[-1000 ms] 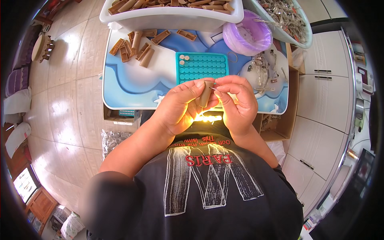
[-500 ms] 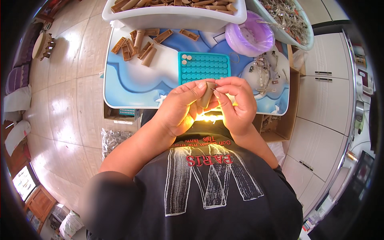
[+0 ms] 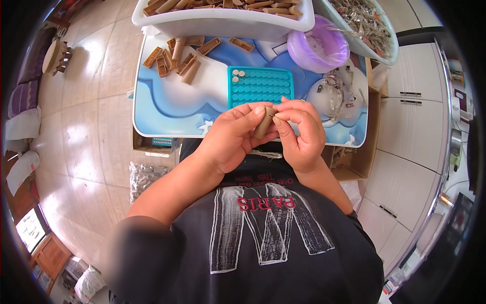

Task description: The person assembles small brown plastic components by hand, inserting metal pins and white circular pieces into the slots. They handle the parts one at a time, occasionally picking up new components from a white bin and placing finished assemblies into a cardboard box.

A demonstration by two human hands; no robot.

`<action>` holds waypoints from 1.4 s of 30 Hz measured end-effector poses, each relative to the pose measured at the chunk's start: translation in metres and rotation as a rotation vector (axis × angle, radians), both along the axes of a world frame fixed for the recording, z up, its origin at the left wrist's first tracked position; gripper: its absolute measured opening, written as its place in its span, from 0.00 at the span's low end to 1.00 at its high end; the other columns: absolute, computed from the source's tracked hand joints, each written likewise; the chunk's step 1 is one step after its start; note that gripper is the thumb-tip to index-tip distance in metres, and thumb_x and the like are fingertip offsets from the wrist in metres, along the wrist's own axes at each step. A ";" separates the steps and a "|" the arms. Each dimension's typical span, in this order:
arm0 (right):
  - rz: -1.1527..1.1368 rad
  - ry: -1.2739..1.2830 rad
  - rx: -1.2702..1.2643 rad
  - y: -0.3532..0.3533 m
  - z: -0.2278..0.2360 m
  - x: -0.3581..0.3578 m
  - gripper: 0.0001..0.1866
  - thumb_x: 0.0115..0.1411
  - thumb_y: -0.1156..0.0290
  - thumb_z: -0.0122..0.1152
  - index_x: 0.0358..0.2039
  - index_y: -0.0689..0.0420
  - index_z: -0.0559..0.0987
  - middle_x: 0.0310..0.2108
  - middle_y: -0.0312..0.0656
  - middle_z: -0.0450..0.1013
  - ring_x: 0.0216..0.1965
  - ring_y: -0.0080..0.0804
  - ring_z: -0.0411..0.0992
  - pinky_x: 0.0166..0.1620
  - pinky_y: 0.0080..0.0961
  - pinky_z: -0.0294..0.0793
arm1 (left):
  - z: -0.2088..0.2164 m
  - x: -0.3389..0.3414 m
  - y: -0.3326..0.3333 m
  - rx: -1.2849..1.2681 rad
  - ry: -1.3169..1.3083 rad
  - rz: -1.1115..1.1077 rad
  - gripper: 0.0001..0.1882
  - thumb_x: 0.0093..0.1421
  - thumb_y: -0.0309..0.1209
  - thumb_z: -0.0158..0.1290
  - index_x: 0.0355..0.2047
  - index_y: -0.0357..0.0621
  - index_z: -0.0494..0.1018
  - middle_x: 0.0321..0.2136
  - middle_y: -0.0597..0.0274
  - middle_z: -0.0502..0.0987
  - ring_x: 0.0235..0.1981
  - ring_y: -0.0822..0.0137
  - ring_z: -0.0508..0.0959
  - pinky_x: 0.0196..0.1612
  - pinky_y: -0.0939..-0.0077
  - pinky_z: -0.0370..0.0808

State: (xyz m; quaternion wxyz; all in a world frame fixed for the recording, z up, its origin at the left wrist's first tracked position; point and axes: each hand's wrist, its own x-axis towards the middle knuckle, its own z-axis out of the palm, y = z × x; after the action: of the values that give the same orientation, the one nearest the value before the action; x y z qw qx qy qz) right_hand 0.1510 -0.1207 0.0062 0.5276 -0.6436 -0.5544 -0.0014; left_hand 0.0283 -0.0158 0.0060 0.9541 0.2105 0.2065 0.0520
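Note:
A small brown tube-shaped piece (image 3: 264,121) is pinched between both hands over the near edge of a blue tabletop (image 3: 167,109). My left hand (image 3: 230,137) grips its lower side. My right hand (image 3: 301,134) holds its upper end with thumb and fingertips, maybe with something thin that I cannot make out. Just beyond the hands lies a teal tray (image 3: 260,85) of round sockets, with three pale pieces in its far left corner.
Loose brown pieces (image 3: 174,57) lie on the table's far left. A white tub (image 3: 223,20) of more brown pieces stands at the back. A purple bowl (image 3: 318,49), a tub of metal parts (image 3: 364,23), and scattered metal clips (image 3: 335,93) sit at right. White cabinets (image 3: 410,121) stand to the right.
Both hands have stayed together on the brown piece, with only small shifts of the fingers around it. The tabletop items have not moved.

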 end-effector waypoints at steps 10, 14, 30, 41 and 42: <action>0.031 0.006 -0.077 -0.002 0.001 0.001 0.06 0.50 0.80 0.61 0.30 0.63 0.75 0.32 0.46 0.73 0.32 0.38 0.73 0.43 0.29 0.74 | -0.006 0.000 -0.002 0.021 0.009 -0.001 0.12 0.66 0.36 0.42 0.35 0.39 0.67 0.29 0.65 0.72 0.35 0.73 0.76 0.47 0.75 0.75; 0.071 0.558 -0.070 -0.001 0.002 -0.007 0.13 0.54 0.77 0.60 0.41 0.63 0.75 0.34 0.44 0.74 0.37 0.29 0.73 0.45 0.24 0.71 | 0.015 0.000 0.006 0.099 0.171 -0.051 0.13 0.66 0.36 0.42 0.38 0.37 0.67 0.32 0.62 0.74 0.32 0.72 0.77 0.45 0.73 0.77; -0.519 0.826 -0.127 -0.213 0.041 0.138 0.15 0.59 0.62 0.58 0.38 0.63 0.74 0.31 0.39 0.71 0.32 0.24 0.67 0.35 0.20 0.65 | -0.004 -0.021 0.103 2.049 1.067 -0.040 0.18 0.51 0.43 0.58 0.36 0.45 0.73 0.23 0.57 0.75 0.27 0.57 0.76 0.30 0.64 0.70; -0.771 0.335 -0.458 -0.200 -0.018 0.146 0.14 0.55 0.73 0.60 0.42 0.62 0.76 0.34 0.37 0.72 0.34 0.23 0.70 0.41 0.19 0.70 | -0.008 -0.023 0.107 2.197 0.976 -0.001 0.09 0.57 0.37 0.49 0.33 0.48 0.74 0.31 0.60 0.77 0.29 0.55 0.77 0.32 0.64 0.72; -0.706 0.338 -0.439 -0.181 -0.013 0.139 0.13 0.55 0.74 0.60 0.42 0.61 0.76 0.34 0.38 0.72 0.34 0.23 0.70 0.40 0.19 0.70 | -0.006 -0.022 0.104 2.186 0.976 0.006 0.09 0.58 0.37 0.49 0.34 0.48 0.74 0.31 0.60 0.77 0.29 0.55 0.77 0.31 0.64 0.72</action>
State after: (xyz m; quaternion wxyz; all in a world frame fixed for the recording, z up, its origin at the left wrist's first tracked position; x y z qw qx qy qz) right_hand 0.2896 -0.3020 -0.0071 0.4288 -0.8814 -0.1939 0.0416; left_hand 0.0067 0.0886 0.0000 0.0912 0.9071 0.3939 0.1169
